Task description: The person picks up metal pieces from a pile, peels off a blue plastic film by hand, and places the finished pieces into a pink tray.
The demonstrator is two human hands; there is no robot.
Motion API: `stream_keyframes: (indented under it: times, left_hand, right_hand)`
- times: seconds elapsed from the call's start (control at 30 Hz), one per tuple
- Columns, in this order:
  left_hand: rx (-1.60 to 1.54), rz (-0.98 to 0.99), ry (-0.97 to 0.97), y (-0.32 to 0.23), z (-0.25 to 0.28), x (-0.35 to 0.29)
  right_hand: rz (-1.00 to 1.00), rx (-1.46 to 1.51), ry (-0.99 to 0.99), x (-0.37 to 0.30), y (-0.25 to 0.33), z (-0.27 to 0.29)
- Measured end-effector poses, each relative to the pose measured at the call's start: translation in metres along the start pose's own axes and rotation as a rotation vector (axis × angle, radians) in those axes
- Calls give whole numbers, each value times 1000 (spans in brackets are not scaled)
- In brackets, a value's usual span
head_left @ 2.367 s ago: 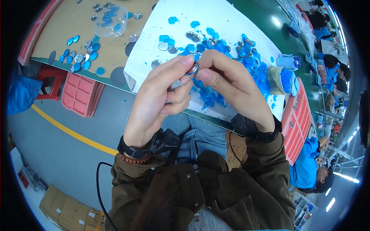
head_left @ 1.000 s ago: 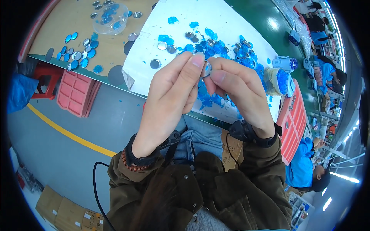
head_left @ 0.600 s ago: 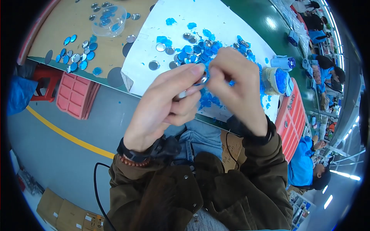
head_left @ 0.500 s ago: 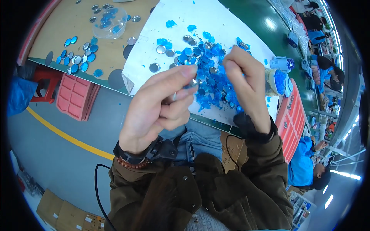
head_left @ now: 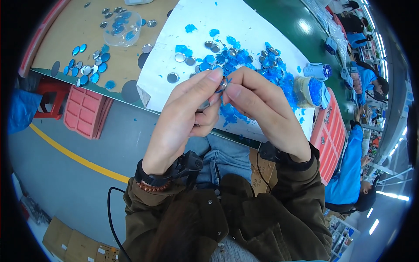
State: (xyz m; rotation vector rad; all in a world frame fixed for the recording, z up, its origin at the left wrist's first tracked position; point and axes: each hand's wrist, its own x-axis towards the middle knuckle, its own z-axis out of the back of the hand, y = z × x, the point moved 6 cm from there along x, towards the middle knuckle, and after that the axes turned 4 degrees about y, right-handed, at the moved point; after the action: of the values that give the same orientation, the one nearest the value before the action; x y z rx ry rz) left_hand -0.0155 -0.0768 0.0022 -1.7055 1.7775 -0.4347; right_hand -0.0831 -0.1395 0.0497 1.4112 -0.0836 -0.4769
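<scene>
In front of my body, a small round metal disc (head_left: 222, 84) with a bit of blue film at its edge is pinched between thumb and finger of my left hand (head_left: 176, 109). Another silvery piece (head_left: 204, 105) shows among that hand's curled lower fingers. My right hand (head_left: 268, 102) meets the left at the disc, its thumb and forefinger closed on the disc's edge. Whether they grip metal or film is hard to tell. Beyond and beneath both hands, silver and blue discs (head_left: 238, 56) lie mixed with crumpled blue film scraps (head_left: 286, 85) on a white sheet (head_left: 174, 32).
A clear plastic bowl (head_left: 139, 28) holding discs stands at the far left, and several loose discs (head_left: 94, 77) lie nearer. At right are a tub of blue material (head_left: 303, 92) and a blue-and-white container (head_left: 317, 71). Red trays (head_left: 83, 111) flank the table. A co-worker in blue (head_left: 345, 183) is at right.
My right hand has come down and left from over the pile to meet the left hand at the disc. The co-worker at right has stretched an arm out.
</scene>
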Motion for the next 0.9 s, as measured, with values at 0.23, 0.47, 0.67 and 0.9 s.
stream_keyframes:
  times: [0.23, 0.47, 0.67, 0.9]
  left_hand:
    - [64, 2, -81, -3, 2, 1]
    - [-111, 303, 226, 4, 9, -11]
    - [-199, 294, 157, 7, 17, -8]
    - [-130, 278, 66, 10, 13, -8]
  right_hand:
    - [-23, -134, 63, 4, -3, 3]
    - [401, -1019, -103, 7, 7, 11]
    - [342, -686, -152, 0, 10, 8]
    - [95, -526, 6, 0, 3, -4]
